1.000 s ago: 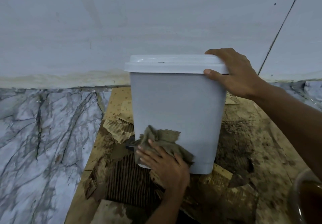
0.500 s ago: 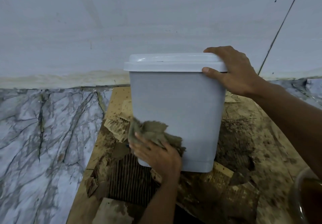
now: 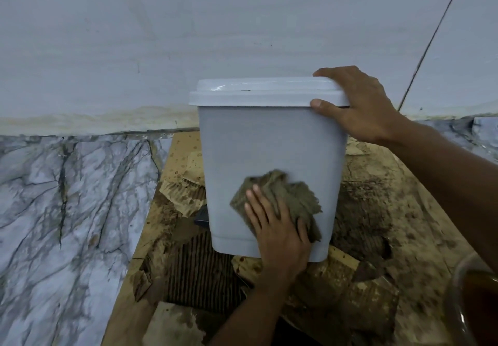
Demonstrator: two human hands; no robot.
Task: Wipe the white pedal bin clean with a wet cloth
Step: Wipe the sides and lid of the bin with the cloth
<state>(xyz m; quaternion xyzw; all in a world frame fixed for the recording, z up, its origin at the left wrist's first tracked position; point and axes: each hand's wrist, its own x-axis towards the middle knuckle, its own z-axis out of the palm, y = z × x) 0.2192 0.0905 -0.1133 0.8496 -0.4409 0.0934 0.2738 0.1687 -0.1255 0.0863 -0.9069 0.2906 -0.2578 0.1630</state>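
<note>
The white pedal bin (image 3: pixel 269 141) stands upright on torn, stained cardboard (image 3: pixel 377 211) against a pale wall, lid closed. My left hand (image 3: pixel 280 229) presses a crumpled brown-grey wet cloth (image 3: pixel 293 194) flat against the lower front of the bin, fingers stretched over the cloth. My right hand (image 3: pixel 358 108) grips the lid's right corner, fingers on top and thumb under the rim. A dark pedal part (image 3: pixel 201 217) peeks out at the bin's lower left.
Marbled grey floor (image 3: pixel 67 211) lies to the left of the cardboard. A glass container with dark liquid (image 3: pixel 474 308) sits at the bottom right edge. The wall (image 3: pixel 215 35) rises directly behind the bin.
My left hand slid the cloth from the bin's lower left edge rightwards and slightly up, onto the middle of the front face. My right hand stayed on the lid.
</note>
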